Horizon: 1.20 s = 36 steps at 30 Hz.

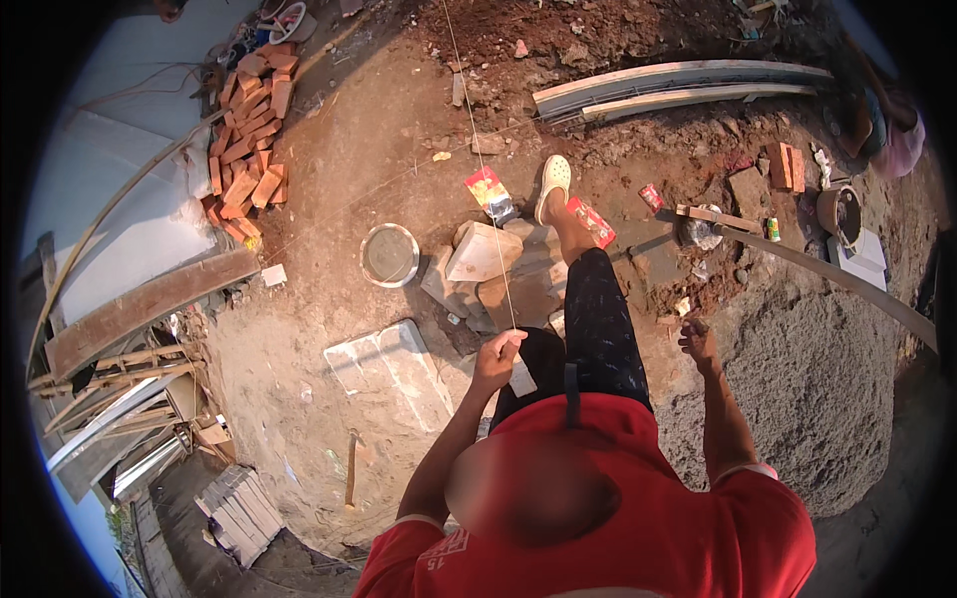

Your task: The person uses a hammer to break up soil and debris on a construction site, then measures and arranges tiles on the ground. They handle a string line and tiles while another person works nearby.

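Observation:
A thin pale string (pixel 477 130) runs from the far edge of the ground down to my left hand (pixel 498 361). My left fingers are pinched shut on it in front of my lap. Just below that hand is a small pale flat piece (pixel 522 379); whether it is tied to the string I cannot tell. My right hand (pixel 698 342) is held out to the right with loosely bent fingers apart and nothing visible in it. Between the string and my foot in a cream clog (pixel 555 177) lie several stones, one a pale block (pixel 484 252).
A round pan of grey material (pixel 390 255) sits left of the stones, near a whitish slab (pixel 394 369). Bricks (pixel 249 149) are heaped far left. On the right are a grey sand pile (pixel 797 379), a long plank (pixel 827 271), a bucket (pixel 842 217) and another person (pixel 897 140).

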Motion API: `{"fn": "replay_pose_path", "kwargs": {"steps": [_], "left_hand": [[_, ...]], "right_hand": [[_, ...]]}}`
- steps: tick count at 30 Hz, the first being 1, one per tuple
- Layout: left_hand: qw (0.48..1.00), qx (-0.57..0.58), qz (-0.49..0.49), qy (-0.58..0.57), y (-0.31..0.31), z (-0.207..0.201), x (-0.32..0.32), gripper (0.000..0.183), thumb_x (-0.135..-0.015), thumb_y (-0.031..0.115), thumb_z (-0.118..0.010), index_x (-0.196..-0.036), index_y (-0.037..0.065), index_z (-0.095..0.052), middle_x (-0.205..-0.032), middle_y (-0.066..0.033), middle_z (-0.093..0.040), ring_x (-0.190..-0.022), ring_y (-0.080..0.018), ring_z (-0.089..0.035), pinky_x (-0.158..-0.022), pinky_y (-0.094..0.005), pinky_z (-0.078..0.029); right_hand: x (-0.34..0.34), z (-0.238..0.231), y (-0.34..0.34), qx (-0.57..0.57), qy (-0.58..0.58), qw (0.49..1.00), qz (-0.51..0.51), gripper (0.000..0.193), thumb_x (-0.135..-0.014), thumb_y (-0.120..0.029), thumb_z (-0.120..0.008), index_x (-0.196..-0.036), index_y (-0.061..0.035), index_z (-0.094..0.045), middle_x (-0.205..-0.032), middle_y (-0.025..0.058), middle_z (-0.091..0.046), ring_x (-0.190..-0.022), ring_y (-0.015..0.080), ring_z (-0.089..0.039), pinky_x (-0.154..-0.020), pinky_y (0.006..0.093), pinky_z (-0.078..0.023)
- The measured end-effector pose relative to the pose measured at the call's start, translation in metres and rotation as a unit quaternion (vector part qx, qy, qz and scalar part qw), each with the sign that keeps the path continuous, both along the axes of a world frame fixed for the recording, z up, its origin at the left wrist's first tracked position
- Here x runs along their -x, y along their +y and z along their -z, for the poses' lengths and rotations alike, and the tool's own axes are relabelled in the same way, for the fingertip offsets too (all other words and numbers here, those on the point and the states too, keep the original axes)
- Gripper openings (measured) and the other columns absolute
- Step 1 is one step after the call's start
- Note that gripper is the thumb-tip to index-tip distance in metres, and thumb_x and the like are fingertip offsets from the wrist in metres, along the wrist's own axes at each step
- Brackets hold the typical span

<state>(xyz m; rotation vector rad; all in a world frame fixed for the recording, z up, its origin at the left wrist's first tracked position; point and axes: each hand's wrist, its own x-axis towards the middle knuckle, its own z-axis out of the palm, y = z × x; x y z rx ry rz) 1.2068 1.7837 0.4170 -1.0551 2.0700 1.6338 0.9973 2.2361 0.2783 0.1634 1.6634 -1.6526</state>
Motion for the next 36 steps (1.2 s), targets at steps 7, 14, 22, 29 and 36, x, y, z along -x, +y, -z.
{"fn": "replay_pose_path", "kwargs": {"steps": [7,14,22,29,36], "left_hand": [[0.993,0.083,0.035,0.078,0.104,0.088,0.071,0.029,-0.101,0.026,-0.052,-0.116,0.010,-0.070,-0.100,-0.0177,-0.073,-0.096,-0.0380,-0.069,-0.084,-0.0441,-0.053],[0.998,0.058,-0.011,0.034,0.178,0.141,0.116,0.031,-0.099,0.020,-0.050,-0.123,0.012,-0.068,-0.105,-0.0164,-0.073,-0.101,-0.0347,-0.070,-0.084,-0.0417,-0.054],[0.977,-0.046,-0.203,0.041,0.223,0.176,0.127,0.034,-0.107,0.031,-0.051,-0.127,0.008,-0.067,-0.113,-0.0104,-0.072,-0.105,-0.0191,-0.064,-0.095,-0.0339,-0.048],[0.953,-0.041,-0.282,0.103,0.227,0.210,0.101,0.032,-0.107,0.032,-0.053,-0.122,0.008,-0.070,-0.112,-0.0073,-0.074,-0.104,-0.0158,-0.065,-0.096,-0.0320,-0.047],[0.955,-0.002,-0.255,0.153,0.215,0.267,0.070,0.034,-0.107,0.034,-0.051,-0.122,0.010,-0.069,-0.112,-0.0101,-0.074,-0.105,-0.0172,-0.066,-0.095,-0.0326,-0.047]], "right_hand": [[-0.035,-0.138,0.045,-0.245,0.011,0.969,-0.031,0.064,-0.097,-0.054,-0.064,-0.129,0.0016,-0.059,-0.094,0.0110,-0.069,-0.079,0.0211,-0.071,-0.067,0.0341,-0.057],[-0.105,-0.057,0.226,-0.434,-0.215,0.870,-0.097,0.040,-0.089,-0.036,-0.075,-0.108,-0.0001,-0.071,-0.092,0.0127,-0.071,-0.079,0.0263,-0.072,-0.068,0.0364,-0.059],[-0.071,0.038,0.199,-0.204,-0.108,0.972,-0.036,0.042,-0.099,-0.039,-0.067,-0.115,-0.0012,-0.062,-0.095,0.0145,-0.071,-0.071,0.0208,-0.070,-0.060,0.0331,-0.057],[-0.042,0.099,0.128,-0.142,-0.045,0.987,-0.060,0.047,-0.099,-0.045,-0.066,-0.114,-0.0010,-0.061,-0.095,0.0138,-0.070,-0.074,0.0197,-0.071,-0.063,0.0318,-0.058],[-0.019,0.203,0.056,-0.147,0.176,0.960,-0.163,0.051,-0.100,-0.050,-0.061,-0.111,0.0000,-0.063,-0.092,0.0072,-0.067,-0.078,0.0161,-0.069,-0.067,0.0315,-0.057]]}}
